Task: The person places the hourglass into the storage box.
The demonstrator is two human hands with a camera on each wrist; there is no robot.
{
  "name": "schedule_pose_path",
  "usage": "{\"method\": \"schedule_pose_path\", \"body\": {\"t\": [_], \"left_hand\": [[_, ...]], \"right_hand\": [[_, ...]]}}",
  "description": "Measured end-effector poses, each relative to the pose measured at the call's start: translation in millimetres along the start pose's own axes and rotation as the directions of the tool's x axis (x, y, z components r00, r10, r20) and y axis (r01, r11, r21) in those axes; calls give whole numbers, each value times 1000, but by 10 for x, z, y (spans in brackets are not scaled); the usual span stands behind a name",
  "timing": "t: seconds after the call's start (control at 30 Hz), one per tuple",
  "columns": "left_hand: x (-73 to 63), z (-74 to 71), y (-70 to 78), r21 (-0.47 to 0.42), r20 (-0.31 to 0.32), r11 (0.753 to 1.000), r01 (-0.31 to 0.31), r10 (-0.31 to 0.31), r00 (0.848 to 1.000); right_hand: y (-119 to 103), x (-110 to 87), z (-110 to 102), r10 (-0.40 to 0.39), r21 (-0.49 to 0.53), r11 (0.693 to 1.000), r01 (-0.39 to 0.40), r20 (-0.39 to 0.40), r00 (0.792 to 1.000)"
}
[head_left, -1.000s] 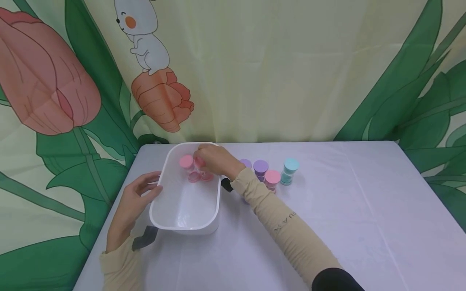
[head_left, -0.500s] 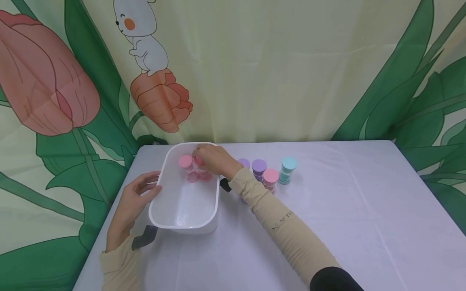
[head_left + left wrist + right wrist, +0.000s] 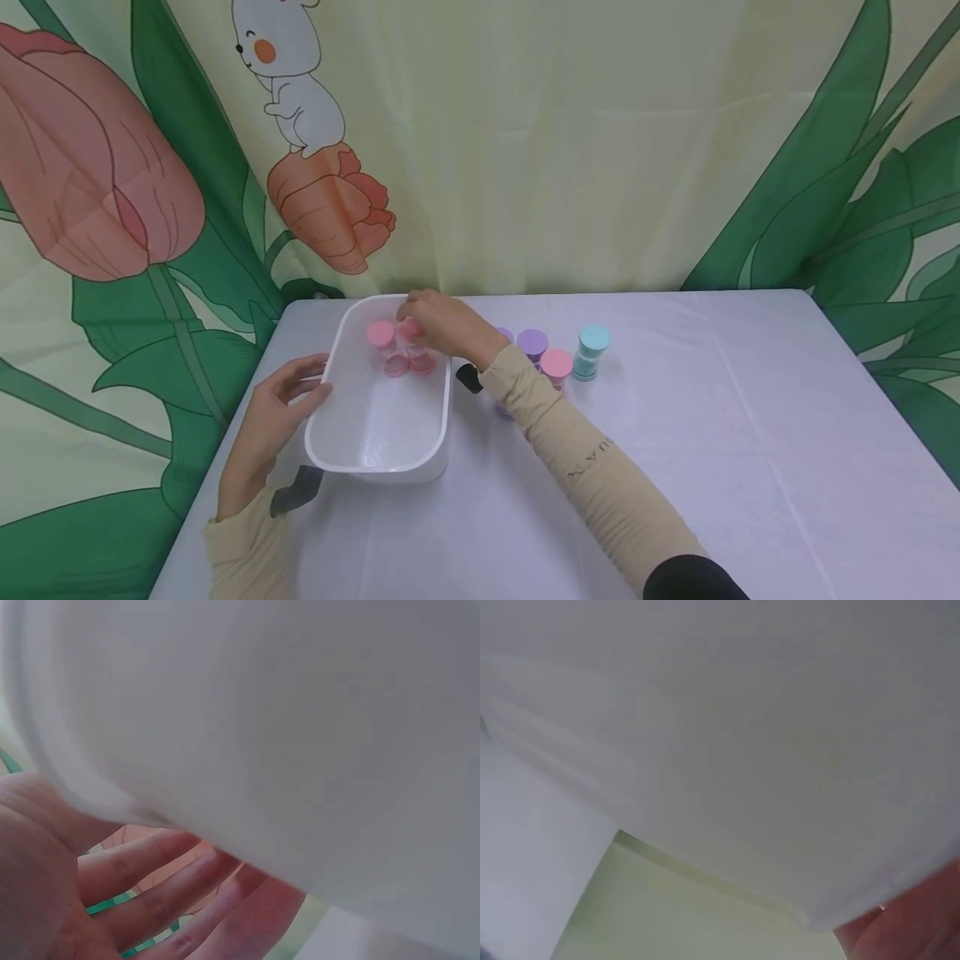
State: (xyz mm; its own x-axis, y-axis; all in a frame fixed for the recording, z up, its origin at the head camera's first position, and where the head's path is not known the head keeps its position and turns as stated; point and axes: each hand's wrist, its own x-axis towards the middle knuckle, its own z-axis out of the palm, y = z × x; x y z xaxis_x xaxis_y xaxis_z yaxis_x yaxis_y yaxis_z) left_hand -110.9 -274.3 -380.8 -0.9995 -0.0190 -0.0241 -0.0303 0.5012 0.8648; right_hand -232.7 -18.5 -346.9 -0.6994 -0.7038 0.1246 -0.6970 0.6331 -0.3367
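Head view: the right hand (image 3: 447,327) reaches over the rim of a white bin (image 3: 375,425), its bent fingers at the lid of a pink-lidded jar (image 3: 412,332); whether they grip it, I cannot tell. That jar is inside the bin, beside a second pink jar (image 3: 381,335). The left hand (image 3: 273,408) has its fingers loosely extended along the bin's outer wall, thumb by the rim. Right of the bin, on the white table (image 3: 712,458), are a purple-lidded jar (image 3: 532,343), another pink jar (image 3: 557,365) and a teal jar (image 3: 594,352). Behind hangs a printed curtain (image 3: 562,167).
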Motion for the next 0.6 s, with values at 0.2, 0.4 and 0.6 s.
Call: {"method": "schedule_pose_path", "body": {"t": [0.2,0.4,0.6], "left_hand": [[0,-4,-24,8,-4,1000,-14,14,1000],[2,-16,-17,8,2,1000,-16,16,1000],[1,-16,-11,11,5,1000,-15,15,1000]], "right_hand": [[-31,-79,-114,-2,-9,1000,2,-10,1000],[-47,-143,-247,16,15,1000,-16,-12,1000],[-39,-220,-328,1,30,1000,0,-36,999]]}}
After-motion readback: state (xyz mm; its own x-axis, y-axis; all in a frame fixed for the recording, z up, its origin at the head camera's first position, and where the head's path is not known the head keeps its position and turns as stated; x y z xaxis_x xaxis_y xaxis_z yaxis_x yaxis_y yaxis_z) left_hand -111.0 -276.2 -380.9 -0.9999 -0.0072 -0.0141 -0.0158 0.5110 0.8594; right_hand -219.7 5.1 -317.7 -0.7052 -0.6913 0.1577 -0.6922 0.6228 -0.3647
